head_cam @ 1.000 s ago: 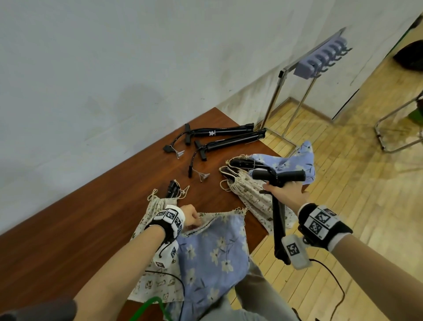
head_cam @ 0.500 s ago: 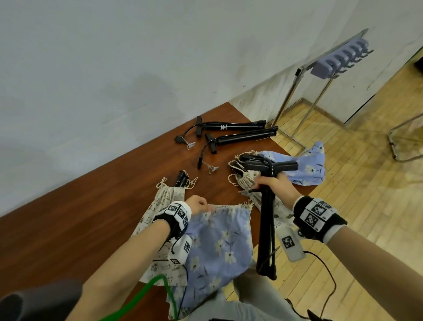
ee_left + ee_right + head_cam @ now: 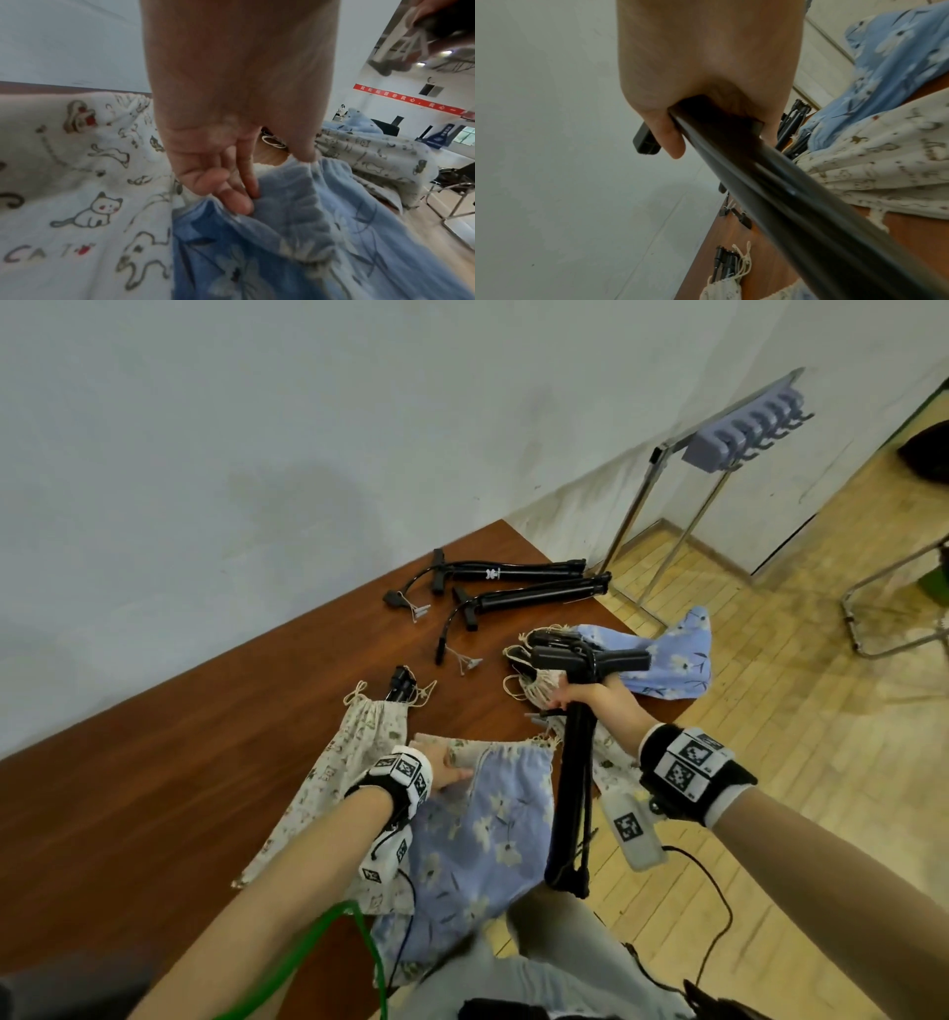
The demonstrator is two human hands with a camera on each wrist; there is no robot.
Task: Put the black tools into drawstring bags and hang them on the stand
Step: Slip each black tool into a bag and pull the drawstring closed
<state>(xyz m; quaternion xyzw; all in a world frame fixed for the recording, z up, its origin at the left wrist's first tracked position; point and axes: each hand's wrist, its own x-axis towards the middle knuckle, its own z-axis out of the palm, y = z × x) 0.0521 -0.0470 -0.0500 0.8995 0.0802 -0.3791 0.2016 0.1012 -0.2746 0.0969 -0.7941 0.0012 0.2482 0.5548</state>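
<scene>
My right hand (image 3: 590,703) grips a black pump (image 3: 572,788) just under its T-handle (image 3: 590,660). The pump hangs nearly upright beside the table edge, right of a blue floral drawstring bag (image 3: 493,834). In the right wrist view the pump (image 3: 782,182) runs out of my fist (image 3: 706,113). My left hand (image 3: 447,767) pinches the gathered mouth of the blue bag (image 3: 282,233), fingers (image 3: 231,192) inside the hem. Two more black pumps (image 3: 513,572) (image 3: 544,595) lie at the far end of the table. The hook stand (image 3: 739,433) is on the floor beyond the table.
A cat-print bag (image 3: 354,762) with a tool end (image 3: 400,685) sticking out lies under my left hand. Another cat-print bag (image 3: 539,685) and a blue bag (image 3: 672,660) lie at the table's right corner. The brown table (image 3: 179,788) meets the wall. A metal chair frame (image 3: 898,618) stands at right.
My right hand has brought the pump left and swung it nearly upright beside the blue bag's mouth. The left hand keeps its hold on the bag's mouth.
</scene>
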